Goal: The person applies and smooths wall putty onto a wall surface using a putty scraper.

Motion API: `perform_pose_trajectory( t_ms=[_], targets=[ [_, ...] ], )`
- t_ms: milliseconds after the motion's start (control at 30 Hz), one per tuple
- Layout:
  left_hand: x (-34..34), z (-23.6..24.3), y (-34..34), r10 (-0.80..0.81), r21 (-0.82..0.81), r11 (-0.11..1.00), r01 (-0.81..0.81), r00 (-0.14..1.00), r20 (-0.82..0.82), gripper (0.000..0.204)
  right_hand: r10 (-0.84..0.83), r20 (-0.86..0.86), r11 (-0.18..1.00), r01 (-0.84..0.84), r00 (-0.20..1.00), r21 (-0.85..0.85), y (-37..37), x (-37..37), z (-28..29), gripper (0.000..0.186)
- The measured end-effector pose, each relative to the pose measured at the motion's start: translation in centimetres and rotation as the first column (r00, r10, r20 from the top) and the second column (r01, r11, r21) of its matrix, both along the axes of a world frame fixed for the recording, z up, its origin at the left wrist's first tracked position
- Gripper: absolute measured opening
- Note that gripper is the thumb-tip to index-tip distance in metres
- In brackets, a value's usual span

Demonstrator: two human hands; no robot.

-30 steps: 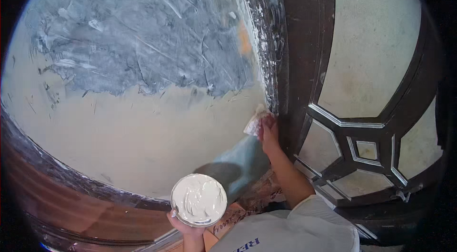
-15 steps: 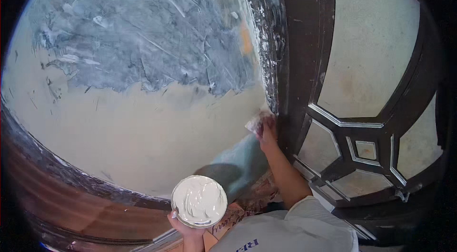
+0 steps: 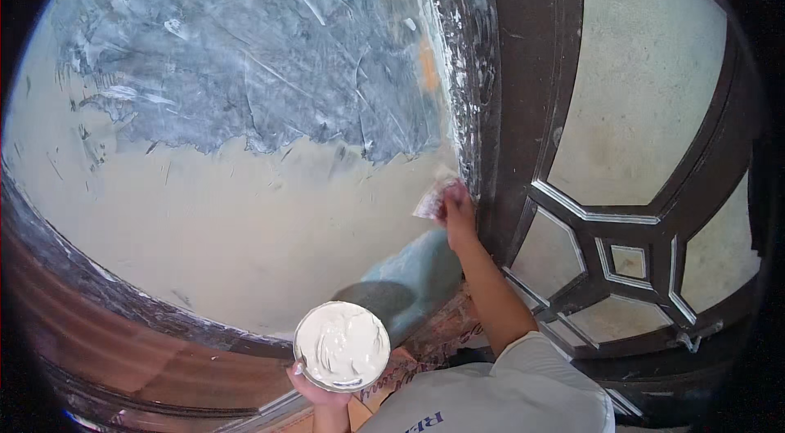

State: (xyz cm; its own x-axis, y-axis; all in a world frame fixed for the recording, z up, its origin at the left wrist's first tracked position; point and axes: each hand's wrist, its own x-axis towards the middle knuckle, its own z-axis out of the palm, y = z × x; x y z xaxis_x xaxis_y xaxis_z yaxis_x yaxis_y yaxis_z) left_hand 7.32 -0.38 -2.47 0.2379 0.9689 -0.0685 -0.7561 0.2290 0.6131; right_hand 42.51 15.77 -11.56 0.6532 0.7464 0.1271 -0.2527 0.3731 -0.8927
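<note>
**Putty knife pressed to the wall beside the door frame**

The putty knife (image 3: 431,197) lies with its pale, smeared blade flat against the wall (image 3: 213,220), right at the seam where the plaster meets the dark door frame (image 3: 511,106). The right hand (image 3: 458,208) is closed around the knife's handle, fingers wrapped tight, with the blade sticking out up and to the left of the knuckles. The right forearm runs down and to the right from that grip toward a light grey sleeve.

Well below and to the left of the knife, the left hand (image 3: 320,390) cups a round bowl (image 3: 342,345) from beneath, fingers curled under its rim. The bowl is full of white putty (image 3: 343,339), its surface marked with scraped swirls.

Above and to the left of the knife, the wall carries a wide patch of grey-blue, roughly scraped coating; below that patch and level with the grip it is cream and smoother. Directly beneath the right hand a small grey-blue area remains. To the right of the grip stands a dark wooden door (image 3: 621,212) with pale panels set in an angular pattern. Far to the lower left, a curved brown band of floor (image 3: 123,359) borders the wall's foot.
</note>
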Motion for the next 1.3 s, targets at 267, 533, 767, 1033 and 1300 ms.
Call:
perform_pose_trajectory(
  t_ms=[267,533,767,1033,1300],
  targets=[
    [0.3,-0.1,0.1,-0.011,-0.001,1.0,0.011,0.999,-0.045,0.084,0.116,-0.386,0.993,-0.096,0.915,0.072,-2.8,-1.5,0.0,0.036],
    [0.7,0.1,0.0,-0.045,-0.002,0.999,0.045,0.999,-0.02,0.083,-0.123,0.297,0.992,0.127,0.947,0.008,-0.8,-1.9,3.3,0.031],
    [0.6,0.3,-0.7,0.07,-0.01,0.997,-0.07,0.995,-0.066,0.081,-0.069,-0.451,0.936,-0.098,0.89,-0.338,-4.8,-2.6,-4.2,0.033],
    [-0.9,-0.1,-1.0,-0.025,-0.006,1.0,0.025,1.0,-0.015,0.08,0.117,0.555,0.992,-0.121,0.824,-0.029,-3.8,-9.6,8.8,0.035],
    [-2.5,0.0,-1.4,-0.013,-0.003,1.0,0.013,0.999,0.033,0.081,-0.007,0.515,0.974,0.121,0.857,-0.189,-1.8,-8.0,7.0,0.029]
  ],
)
